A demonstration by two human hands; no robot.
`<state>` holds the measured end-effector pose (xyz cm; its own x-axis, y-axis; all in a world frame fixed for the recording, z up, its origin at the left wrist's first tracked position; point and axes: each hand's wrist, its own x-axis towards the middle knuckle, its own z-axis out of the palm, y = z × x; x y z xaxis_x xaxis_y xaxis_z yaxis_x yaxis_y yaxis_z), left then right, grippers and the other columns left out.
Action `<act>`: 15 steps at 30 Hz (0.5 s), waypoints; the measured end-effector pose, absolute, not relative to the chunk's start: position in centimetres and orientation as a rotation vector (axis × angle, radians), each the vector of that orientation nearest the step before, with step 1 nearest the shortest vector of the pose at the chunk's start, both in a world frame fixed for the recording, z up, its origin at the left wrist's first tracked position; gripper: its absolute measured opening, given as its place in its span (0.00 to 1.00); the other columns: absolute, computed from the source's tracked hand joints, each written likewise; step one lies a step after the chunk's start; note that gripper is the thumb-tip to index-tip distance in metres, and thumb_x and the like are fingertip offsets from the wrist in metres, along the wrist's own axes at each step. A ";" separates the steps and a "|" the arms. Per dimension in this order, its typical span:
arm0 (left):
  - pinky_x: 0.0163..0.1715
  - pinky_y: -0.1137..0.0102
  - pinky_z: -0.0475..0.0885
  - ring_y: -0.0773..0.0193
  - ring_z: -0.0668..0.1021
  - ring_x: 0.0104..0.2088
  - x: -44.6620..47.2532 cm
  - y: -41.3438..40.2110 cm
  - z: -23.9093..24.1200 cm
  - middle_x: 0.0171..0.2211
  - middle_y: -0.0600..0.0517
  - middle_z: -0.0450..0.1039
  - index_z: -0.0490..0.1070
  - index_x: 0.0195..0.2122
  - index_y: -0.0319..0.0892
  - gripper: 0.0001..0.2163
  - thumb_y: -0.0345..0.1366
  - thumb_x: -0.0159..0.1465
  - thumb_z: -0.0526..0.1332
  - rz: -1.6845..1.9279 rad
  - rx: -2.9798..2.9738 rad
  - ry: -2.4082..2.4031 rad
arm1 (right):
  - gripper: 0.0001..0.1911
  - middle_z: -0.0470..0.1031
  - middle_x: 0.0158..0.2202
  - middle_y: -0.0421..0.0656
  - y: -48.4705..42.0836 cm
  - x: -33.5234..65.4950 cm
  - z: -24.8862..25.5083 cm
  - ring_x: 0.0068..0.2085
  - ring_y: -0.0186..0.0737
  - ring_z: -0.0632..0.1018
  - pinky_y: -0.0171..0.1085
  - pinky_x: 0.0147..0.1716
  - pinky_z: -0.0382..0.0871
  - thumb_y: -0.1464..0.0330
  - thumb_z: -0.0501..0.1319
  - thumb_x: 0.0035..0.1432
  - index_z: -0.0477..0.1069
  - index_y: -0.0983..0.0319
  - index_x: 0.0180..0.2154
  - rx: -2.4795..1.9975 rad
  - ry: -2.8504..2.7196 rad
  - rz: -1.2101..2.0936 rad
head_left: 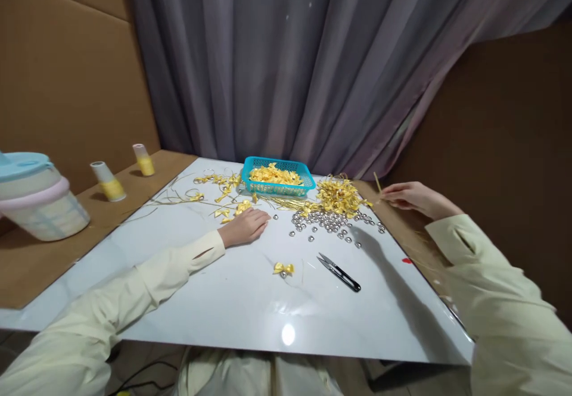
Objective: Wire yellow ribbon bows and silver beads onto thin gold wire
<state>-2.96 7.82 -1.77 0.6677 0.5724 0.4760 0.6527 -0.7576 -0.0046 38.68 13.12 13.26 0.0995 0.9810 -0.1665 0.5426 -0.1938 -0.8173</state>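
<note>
My left hand (245,227) rests palm down on the white table top (232,301), fingers together and slightly curled, close to some loose yellow bows (232,210). My right hand (409,196) is raised near the table's right edge, fingers pinched on a thin gold strip (378,183). Between the hands lie a heap of yellow ribbon pieces (337,195) and several small silver bells (328,223). A finished yellow bow with a bell (283,268) and black thread snips (339,272) lie nearer to me.
A turquoise basket (250,172) holding yellow bows stands at the back of the table. Two spools (108,181) (143,159) and a lidded plastic container (38,196) sit on the brown ledge at left. Grey curtains hang behind. Gold strips (179,196) lie at back left.
</note>
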 end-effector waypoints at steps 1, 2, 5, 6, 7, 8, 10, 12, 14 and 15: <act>0.46 0.63 0.63 0.58 0.72 0.44 -3.0 7.8 -1.8 0.43 0.43 0.73 0.68 0.45 0.35 0.14 0.33 0.67 0.46 -0.699 -2.716 -1.024 | 0.02 0.72 0.20 0.45 12.8 40.7 13.6 0.18 0.25 0.60 0.30 0.16 0.48 0.78 0.64 0.42 0.74 0.68 0.25 -1.870 -1.457 0.964; 0.47 0.63 0.63 0.58 0.72 0.45 -3.0 7.9 -1.8 0.43 0.43 0.73 0.68 0.45 0.35 0.14 0.33 0.66 0.46 -0.715 -2.724 -1.039 | 0.02 0.70 0.18 0.44 12.4 42.6 13.7 0.17 0.25 0.57 0.31 0.16 0.47 0.79 0.63 0.43 0.74 0.69 0.23 -1.928 -1.421 0.953; 0.48 0.63 0.64 0.58 0.72 0.45 -3.0 7.9 -1.8 0.43 0.43 0.73 0.68 0.45 0.35 0.15 0.34 0.66 0.46 -0.743 -2.746 -1.067 | 0.08 0.68 0.16 0.45 11.0 47.1 13.3 0.16 0.24 0.55 0.32 0.16 0.45 0.82 0.60 0.45 0.72 0.68 0.19 -2.088 -1.292 0.883; 0.48 0.63 0.64 0.58 0.72 0.45 -3.0 7.9 -1.8 0.43 0.43 0.73 0.68 0.45 0.35 0.15 0.34 0.66 0.45 -0.745 -2.753 -1.076 | 0.10 0.69 0.16 0.46 10.5 48.1 13.0 0.15 0.24 0.55 0.33 0.16 0.45 0.82 0.59 0.46 0.72 0.69 0.17 -2.128 -1.255 0.859; 0.48 0.63 0.64 0.58 0.72 0.45 -3.0 7.9 -1.7 0.43 0.42 0.73 0.69 0.44 0.35 0.15 0.34 0.67 0.45 -0.747 -2.756 -1.082 | 0.10 0.69 0.17 0.47 10.1 48.9 12.5 0.16 0.24 0.55 0.33 0.16 0.45 0.81 0.60 0.47 0.71 0.69 0.17 -2.153 -1.230 0.840; 0.48 0.63 0.64 0.58 0.72 0.45 -3.0 7.9 -1.7 0.43 0.42 0.73 0.69 0.44 0.35 0.15 0.35 0.67 0.45 -0.752 -2.756 -1.085 | 0.10 0.68 0.17 0.46 9.7 49.4 12.1 0.16 0.24 0.55 0.34 0.16 0.46 0.80 0.60 0.47 0.71 0.69 0.17 -2.172 -1.211 0.821; 0.48 0.63 0.64 0.58 0.73 0.44 -3.0 7.9 -1.7 0.43 0.42 0.73 0.69 0.45 0.35 0.16 0.35 0.67 0.45 -0.762 -2.760 -1.079 | 0.09 0.67 0.17 0.45 9.1 49.9 11.4 0.16 0.23 0.55 0.35 0.16 0.46 0.78 0.62 0.48 0.71 0.69 0.18 -2.196 -1.190 0.781; 0.48 0.63 0.65 0.58 0.73 0.44 -3.0 7.9 -1.7 0.42 0.41 0.73 0.69 0.44 0.35 0.16 0.36 0.66 0.45 -0.769 -2.762 -1.067 | 0.08 0.67 0.18 0.45 8.9 49.9 10.9 0.16 0.23 0.55 0.35 0.17 0.48 0.75 0.64 0.48 0.72 0.69 0.20 -2.218 -1.187 0.739; 0.47 0.63 0.65 0.58 0.73 0.44 -2.9 7.9 -1.7 0.42 0.41 0.73 0.69 0.44 0.34 0.16 0.36 0.66 0.45 -0.774 -2.768 -1.058 | 0.07 0.70 0.23 0.51 8.8 49.7 10.8 0.18 0.25 0.60 0.35 0.18 0.53 0.72 0.63 0.51 0.72 0.70 0.23 -2.242 -1.195 0.697; 0.47 0.63 0.65 0.58 0.73 0.44 -2.9 7.9 -1.7 0.42 0.41 0.73 0.69 0.44 0.34 0.16 0.36 0.66 0.45 -0.776 -2.772 -1.057 | 0.08 0.72 0.28 0.54 8.9 49.5 10.9 0.21 0.28 0.65 0.34 0.20 0.58 0.71 0.61 0.54 0.73 0.70 0.27 -2.254 -1.202 0.679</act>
